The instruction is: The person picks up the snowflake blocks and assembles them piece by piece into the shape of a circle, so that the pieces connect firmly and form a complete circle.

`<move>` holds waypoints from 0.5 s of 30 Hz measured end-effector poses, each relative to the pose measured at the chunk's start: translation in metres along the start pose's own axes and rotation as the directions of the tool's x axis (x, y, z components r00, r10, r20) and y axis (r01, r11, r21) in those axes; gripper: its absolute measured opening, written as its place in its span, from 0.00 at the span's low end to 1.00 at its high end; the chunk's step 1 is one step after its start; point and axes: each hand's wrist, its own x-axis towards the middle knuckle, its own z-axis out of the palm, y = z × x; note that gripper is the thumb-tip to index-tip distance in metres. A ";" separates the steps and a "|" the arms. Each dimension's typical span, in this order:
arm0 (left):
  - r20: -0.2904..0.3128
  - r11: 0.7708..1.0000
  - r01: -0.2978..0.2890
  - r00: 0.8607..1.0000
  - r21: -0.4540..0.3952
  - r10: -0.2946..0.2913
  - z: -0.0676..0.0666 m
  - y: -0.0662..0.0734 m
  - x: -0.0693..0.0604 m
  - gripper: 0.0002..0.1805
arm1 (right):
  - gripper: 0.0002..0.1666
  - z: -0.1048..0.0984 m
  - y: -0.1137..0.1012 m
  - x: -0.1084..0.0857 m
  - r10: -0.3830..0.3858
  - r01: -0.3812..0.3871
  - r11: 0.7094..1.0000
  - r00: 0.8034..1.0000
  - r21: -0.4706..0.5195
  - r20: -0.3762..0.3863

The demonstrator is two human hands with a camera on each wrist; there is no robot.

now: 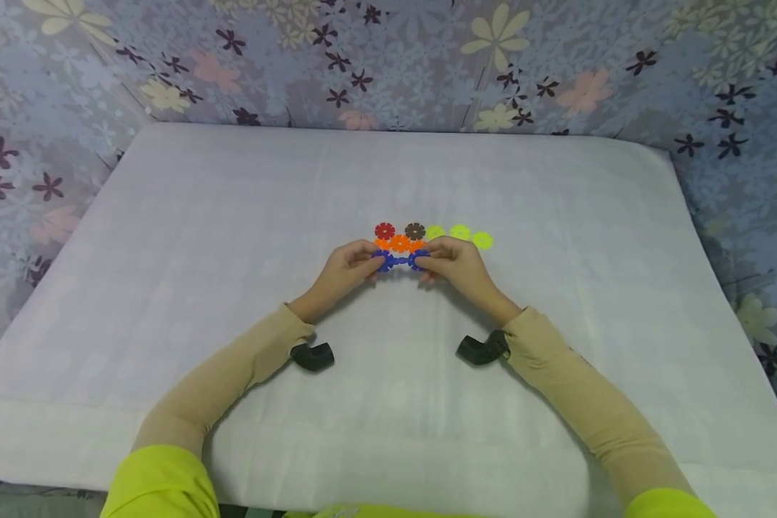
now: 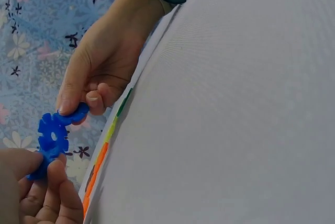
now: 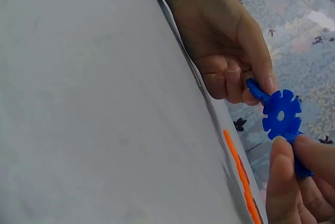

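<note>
Three blue notched plastic discs are joined in a row, with the middle disc turned edge-on in the head view. The left hand pinches the disc at the left end between thumb and fingers. At the other end, the right hand pinches the third disc in the same way. Both hands hold the row just above the white tabletop. Fingers cover part of each end disc. In the left wrist view the middle disc shows its central hole, with the end discs set crosswise to it.
Just beyond the hands lie a red disc, a brown disc, orange discs and several yellow-green discs. The white-covered table meets a flower-patterned cloth at the back. Dark curved pieces protrude from both wrists.
</note>
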 end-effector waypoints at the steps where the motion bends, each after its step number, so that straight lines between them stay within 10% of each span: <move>1: 0.005 1.000 0.005 1.000 -0.002 -0.005 0.000 0.000 0.000 0.07 | 0.13 0.001 0.000 0.000 -0.002 0.002 1.000 1.000 0.014 0.006; 15: -0.020 0.998 -0.018 1.000 0.058 0.019 -0.001 0.001 0.000 0.07 | 0.13 0.002 0.002 0.001 -0.060 0.058 0.992 0.998 0.111 0.019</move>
